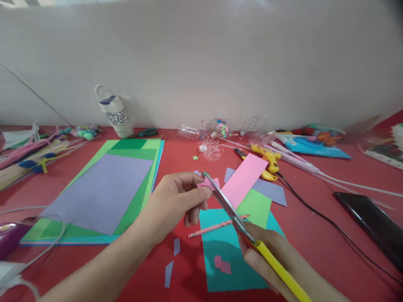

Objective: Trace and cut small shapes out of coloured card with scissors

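My left hand (178,195) pinches a small piece of pink paper (211,183) between thumb and fingers. In my right hand (262,247) is a pair of scissors (232,213) with yellow handles, its blades pointing up and left to the pink paper. Whether the blades are parted cannot be made out. Under the scissors lie a pink pencil (210,230) and a turquoise sheet (220,281) with small pink scraps (225,267) on it. A pink paper strip (246,178) rests behind the blades, over green and purple pieces. Two purple scraps (169,273) lie on the red table.
Stacked coloured sheets (103,193) lie at left, a white tumbler (115,113) behind them. Pipe cleaners (28,155) are at far left. A yellow glue gun (267,157), its black cord, a phone (371,224) and a blue packet (315,147) are at right. Plastic bottle pieces (189,132) stand along the wall.
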Demonstrator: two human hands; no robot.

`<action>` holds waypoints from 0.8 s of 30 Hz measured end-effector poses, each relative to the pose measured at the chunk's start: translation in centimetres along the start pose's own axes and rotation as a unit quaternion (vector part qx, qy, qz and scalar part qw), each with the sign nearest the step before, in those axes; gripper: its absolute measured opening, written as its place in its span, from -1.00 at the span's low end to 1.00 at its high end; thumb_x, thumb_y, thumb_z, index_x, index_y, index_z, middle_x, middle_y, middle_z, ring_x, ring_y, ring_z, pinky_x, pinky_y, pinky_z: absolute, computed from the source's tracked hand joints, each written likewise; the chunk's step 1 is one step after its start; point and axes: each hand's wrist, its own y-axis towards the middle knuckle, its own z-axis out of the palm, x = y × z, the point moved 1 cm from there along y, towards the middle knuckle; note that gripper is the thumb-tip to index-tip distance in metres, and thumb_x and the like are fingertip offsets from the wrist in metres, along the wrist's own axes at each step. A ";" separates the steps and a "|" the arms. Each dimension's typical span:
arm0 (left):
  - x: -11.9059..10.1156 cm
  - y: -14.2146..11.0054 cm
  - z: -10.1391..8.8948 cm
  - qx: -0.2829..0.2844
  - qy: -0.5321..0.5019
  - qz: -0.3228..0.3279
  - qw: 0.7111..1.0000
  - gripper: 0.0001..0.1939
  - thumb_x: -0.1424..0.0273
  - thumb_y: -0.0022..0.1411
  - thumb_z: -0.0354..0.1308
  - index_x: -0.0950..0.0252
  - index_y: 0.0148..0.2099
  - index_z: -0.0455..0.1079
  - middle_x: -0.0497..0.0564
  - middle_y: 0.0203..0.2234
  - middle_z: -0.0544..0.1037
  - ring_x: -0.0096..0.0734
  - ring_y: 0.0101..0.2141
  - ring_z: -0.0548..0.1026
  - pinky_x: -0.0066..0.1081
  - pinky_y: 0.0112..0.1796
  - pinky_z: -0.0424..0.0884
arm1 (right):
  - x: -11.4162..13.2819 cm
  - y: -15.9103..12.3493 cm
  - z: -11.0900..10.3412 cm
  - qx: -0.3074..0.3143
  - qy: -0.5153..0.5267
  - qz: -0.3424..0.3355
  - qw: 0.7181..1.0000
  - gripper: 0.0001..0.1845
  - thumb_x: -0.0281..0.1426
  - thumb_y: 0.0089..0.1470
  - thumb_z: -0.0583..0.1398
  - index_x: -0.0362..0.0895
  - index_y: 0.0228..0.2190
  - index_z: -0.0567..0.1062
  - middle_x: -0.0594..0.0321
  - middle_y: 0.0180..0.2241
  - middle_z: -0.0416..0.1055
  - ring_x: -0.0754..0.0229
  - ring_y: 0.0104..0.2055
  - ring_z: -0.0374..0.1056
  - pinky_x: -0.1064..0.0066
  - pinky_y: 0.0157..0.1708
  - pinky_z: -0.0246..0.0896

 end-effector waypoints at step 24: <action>0.5 -0.1 0.7 0.017 -0.112 0.010 0.994 -0.86 0.42 0.05 0.26 0.30 -0.51 0.41 -0.15 -0.67 0.43 -0.64 -0.67 0.36 -0.61 -0.60 0.31 | -8.9 2.8 0.8 0.048 0.142 0.012 0.989 -0.50 0.07 -0.23 0.30 -0.07 -0.49 0.32 0.44 -0.66 0.07 0.33 -0.66 0.03 0.48 -0.68 0.03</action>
